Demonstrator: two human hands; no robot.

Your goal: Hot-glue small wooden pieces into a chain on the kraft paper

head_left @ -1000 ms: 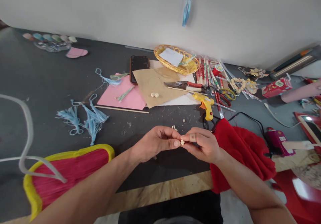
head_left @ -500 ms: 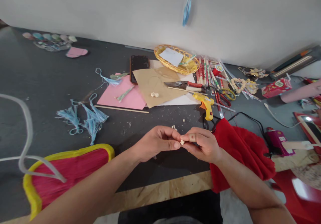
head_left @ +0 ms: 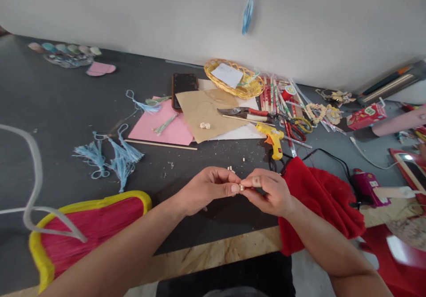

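Observation:
Between the fingertips of both hands is a small cluster of cream-coloured pieces (head_left: 242, 187), partly covered by the fingers. My left hand (head_left: 213, 189) pinches it from the left with thumb and forefinger. From the right, my right hand (head_left: 268, 190) grips it the same way; a bandage is wrapped round one finger. Several loose cream bits (head_left: 230, 169) lie on the table just beyond my hands. A similar cream cluster (head_left: 205, 125) rests on the brown paper (head_left: 199, 108) farther back.
A yellow glue gun (head_left: 274, 141) and pliers (head_left: 244, 112) lie beyond my right hand, near a wicker basket (head_left: 254, 92). Red cloth (head_left: 316, 199) lies under my right forearm. Blue tassels (head_left: 121, 157) and a pink-and-yellow piece (head_left: 96, 217) are at left. Pink paper (head_left: 159, 126) lies behind.
The cluster has turned slightly between my fingertips, and the left thumb has shifted a little to the right over it. Everything else stays as it was.

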